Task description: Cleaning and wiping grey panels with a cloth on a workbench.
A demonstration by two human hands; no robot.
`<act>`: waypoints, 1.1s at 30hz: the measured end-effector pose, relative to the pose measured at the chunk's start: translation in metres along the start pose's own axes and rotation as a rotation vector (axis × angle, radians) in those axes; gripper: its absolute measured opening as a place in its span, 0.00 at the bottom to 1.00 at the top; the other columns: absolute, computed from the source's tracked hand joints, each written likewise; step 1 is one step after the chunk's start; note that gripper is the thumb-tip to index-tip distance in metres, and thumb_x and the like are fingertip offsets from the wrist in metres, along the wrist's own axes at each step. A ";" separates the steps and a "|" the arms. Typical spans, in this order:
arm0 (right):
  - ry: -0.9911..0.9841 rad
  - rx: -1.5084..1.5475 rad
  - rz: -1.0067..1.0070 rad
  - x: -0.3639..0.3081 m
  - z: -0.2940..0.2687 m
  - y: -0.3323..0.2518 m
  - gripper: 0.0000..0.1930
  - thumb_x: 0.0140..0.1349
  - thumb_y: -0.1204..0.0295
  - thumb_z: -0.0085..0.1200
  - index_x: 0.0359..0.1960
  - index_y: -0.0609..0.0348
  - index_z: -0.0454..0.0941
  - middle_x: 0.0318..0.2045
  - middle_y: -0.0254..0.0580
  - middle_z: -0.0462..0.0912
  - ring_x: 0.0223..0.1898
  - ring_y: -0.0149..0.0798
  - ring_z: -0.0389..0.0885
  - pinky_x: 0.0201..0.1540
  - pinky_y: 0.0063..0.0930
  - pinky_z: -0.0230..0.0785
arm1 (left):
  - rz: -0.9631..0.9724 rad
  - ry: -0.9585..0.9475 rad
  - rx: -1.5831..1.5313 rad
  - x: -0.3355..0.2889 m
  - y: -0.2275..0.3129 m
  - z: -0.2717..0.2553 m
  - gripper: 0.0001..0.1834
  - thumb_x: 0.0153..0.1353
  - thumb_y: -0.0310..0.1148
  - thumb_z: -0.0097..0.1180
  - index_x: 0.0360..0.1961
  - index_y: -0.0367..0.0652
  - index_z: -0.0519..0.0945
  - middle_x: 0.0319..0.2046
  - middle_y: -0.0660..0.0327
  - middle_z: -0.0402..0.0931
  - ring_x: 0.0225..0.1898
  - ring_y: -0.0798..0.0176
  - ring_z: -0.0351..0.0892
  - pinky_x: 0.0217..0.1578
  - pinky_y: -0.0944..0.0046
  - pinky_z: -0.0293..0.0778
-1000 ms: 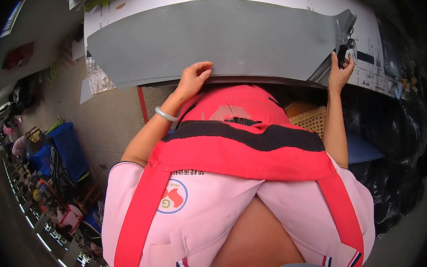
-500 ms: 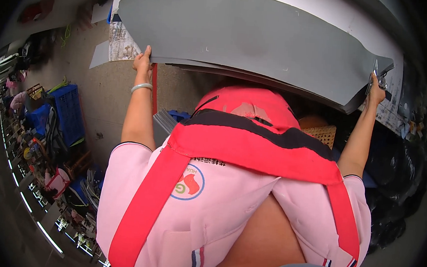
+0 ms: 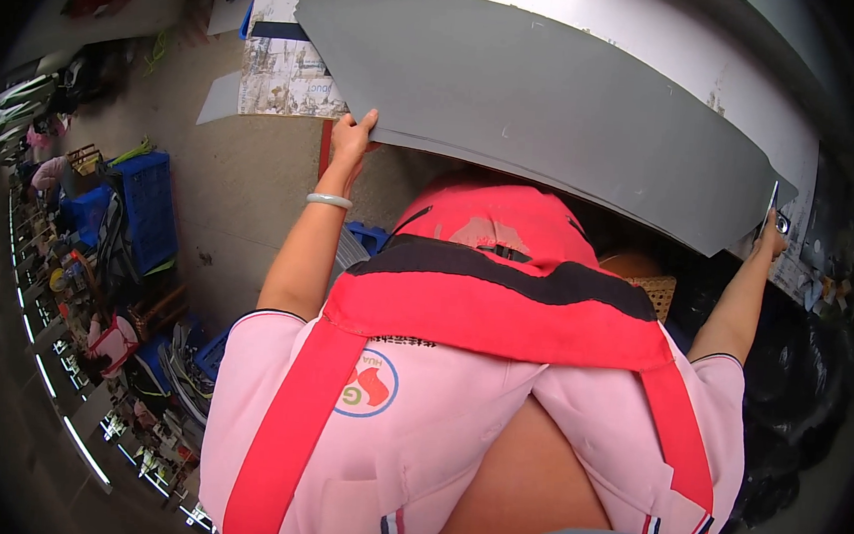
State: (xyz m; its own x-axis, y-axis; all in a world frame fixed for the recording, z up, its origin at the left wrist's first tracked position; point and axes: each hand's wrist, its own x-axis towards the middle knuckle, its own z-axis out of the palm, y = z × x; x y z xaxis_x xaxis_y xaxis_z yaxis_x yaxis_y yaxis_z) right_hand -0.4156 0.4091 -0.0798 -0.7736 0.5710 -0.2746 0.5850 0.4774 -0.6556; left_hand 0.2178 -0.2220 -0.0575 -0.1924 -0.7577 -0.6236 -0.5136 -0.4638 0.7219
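Observation:
A long grey sheet [image 3: 530, 104] with a curved far edge lies across the work table, its near edge overhanging toward me. My left hand [image 3: 354, 136] grips that edge near its left end, thumb on top and fingers underneath. At the sheet's right end, my right hand [image 3: 772, 237] is closed around metal scissors [image 3: 775, 197], whose blade points away from me beside the sheet's edge. How far apart the blades are does not show clearly. A thin second layer shows beneath the near edge.
The table's white top [image 3: 286, 80] has worn, printed patches. Blue crates [image 3: 144, 210] and mixed goods stand on the floor at left. Black plastic bags [image 3: 790, 366] are heaped at right, and a woven rattan piece [image 3: 658, 293] sits under the table edge.
The grey sheet has shifted to the right and a little toward me. Both hands have moved right and nearer with it, the scissors still in my right hand.

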 end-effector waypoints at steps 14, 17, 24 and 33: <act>-0.877 -0.320 -1.573 -0.545 0.261 -0.131 0.20 0.66 0.54 0.51 0.55 0.49 0.76 0.56 0.45 0.76 0.58 0.50 0.73 0.62 0.39 0.64 | -0.248 -0.322 -0.695 -0.027 -0.013 0.018 0.38 0.63 0.47 0.60 0.63 0.34 0.60 0.60 0.46 0.64 0.60 0.45 0.68 0.54 0.33 0.71; -0.910 -0.539 -1.609 -0.595 0.314 -0.154 0.23 0.67 0.49 0.48 0.57 0.48 0.75 0.57 0.47 0.75 0.59 0.49 0.72 0.62 0.42 0.65 | -0.231 -0.336 -0.706 -0.025 -0.012 0.026 0.36 0.64 0.46 0.59 0.63 0.35 0.61 0.61 0.46 0.65 0.61 0.44 0.68 0.54 0.32 0.71; -0.732 -0.684 -1.585 -0.656 0.302 -0.117 0.31 0.64 0.43 0.48 0.59 0.53 0.71 0.55 0.44 0.75 0.59 0.44 0.69 0.63 0.40 0.56 | -0.248 -0.385 -0.789 -0.020 -0.025 0.015 0.34 0.61 0.47 0.63 0.59 0.34 0.67 0.56 0.48 0.70 0.56 0.47 0.74 0.52 0.36 0.75; -0.643 -0.326 -1.523 -0.651 0.266 -0.084 0.29 0.65 0.51 0.51 0.65 0.44 0.64 0.65 0.42 0.63 0.68 0.46 0.55 0.70 0.43 0.47 | -0.374 -0.463 -0.696 -0.010 -0.025 0.006 0.36 0.59 0.48 0.65 0.63 0.43 0.65 0.59 0.56 0.69 0.60 0.51 0.69 0.56 0.39 0.71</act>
State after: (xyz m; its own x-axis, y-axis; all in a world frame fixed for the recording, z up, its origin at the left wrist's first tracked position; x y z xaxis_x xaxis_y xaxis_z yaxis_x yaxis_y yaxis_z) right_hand -0.0258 -0.1802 -0.0335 -0.5608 -0.8141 0.1509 -0.7768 0.4543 -0.4361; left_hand 0.2269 -0.1997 -0.0707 -0.5079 -0.3124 -0.8027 -0.0190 -0.9276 0.3730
